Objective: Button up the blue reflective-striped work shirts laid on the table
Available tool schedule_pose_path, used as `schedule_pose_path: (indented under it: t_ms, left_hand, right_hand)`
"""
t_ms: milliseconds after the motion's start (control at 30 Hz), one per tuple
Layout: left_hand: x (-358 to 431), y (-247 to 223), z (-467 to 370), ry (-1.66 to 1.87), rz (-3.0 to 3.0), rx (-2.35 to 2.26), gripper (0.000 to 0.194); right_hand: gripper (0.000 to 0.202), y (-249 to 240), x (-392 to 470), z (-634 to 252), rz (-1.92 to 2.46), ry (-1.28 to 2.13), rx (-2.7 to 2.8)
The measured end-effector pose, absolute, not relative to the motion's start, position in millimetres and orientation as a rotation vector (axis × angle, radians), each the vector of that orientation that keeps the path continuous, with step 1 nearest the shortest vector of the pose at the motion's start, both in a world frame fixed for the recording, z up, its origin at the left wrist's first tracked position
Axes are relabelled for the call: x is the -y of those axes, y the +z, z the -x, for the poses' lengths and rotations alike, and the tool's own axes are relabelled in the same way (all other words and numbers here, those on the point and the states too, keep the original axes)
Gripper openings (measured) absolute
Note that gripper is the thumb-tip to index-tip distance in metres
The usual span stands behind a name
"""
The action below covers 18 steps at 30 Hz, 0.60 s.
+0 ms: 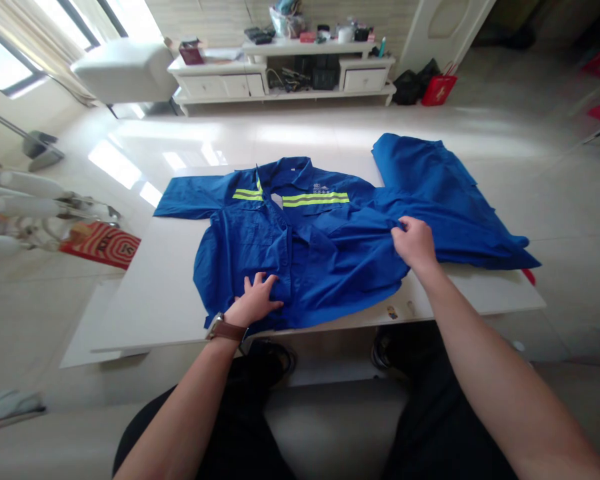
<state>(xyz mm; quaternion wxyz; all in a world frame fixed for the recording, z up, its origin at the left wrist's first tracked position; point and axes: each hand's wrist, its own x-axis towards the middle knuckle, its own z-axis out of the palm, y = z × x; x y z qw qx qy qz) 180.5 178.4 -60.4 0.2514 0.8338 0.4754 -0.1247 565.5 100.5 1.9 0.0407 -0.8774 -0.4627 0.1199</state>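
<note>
A blue work jacket [330,250] with yellow and grey reflective stripes lies front side up across a white table [170,273], its collar pointing away from me. My left hand [257,298], with a watch on the wrist, rests with fingers spread on the jacket's lower front, beside the button edge. Pinched between the fingers of my right hand [414,241] is the jacket's side edge, pulled out to the right. Folds run across the cloth toward that hand. More blue cloth, which looks like folded trousers [430,170], lies at the right, touching or under the jacket's sleeve.
A red patterned bag [103,244] is beside the table's left end. Beyond the glossy floor stand a white cabinet [215,87] with small items on top and a grey padded seat [125,70]. A red gift bag [439,89] sits by the doorway. A small sticker [392,312] marks the table's near edge.
</note>
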Motion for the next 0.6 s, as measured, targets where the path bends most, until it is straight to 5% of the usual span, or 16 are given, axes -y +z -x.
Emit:
schedule_pose_path:
  t_ms: [133,233,333,433,600]
  left_hand:
    - [-175,-57,-185,-0.399,-2.213,-1.347,0.066]
    - [-174,-46,-189,-0.390,-2.234,-1.367,0.057]
    - [-174,-38,-195,-0.286,-2.345,-1.264,0.034]
    - [-175,-42,-200,-0.246,-2.265,-1.078,0.012]
    - [-174,-57,-202,-0.292,-2.155,-1.012,0.015]
  right_hand:
    - [0.043,0,-83,-584,2.919,0.793,1.434]
    - [0.047,-1,-78,-575,2.884,0.527,1.506]
    - [0.032,0,-84,-541,2.465,0.217,1.696]
    - [0.021,-7,-92,-496,1.966,0.535,2.012]
    - [0.047,-36,-97,-437,1.694,0.726,2.324]
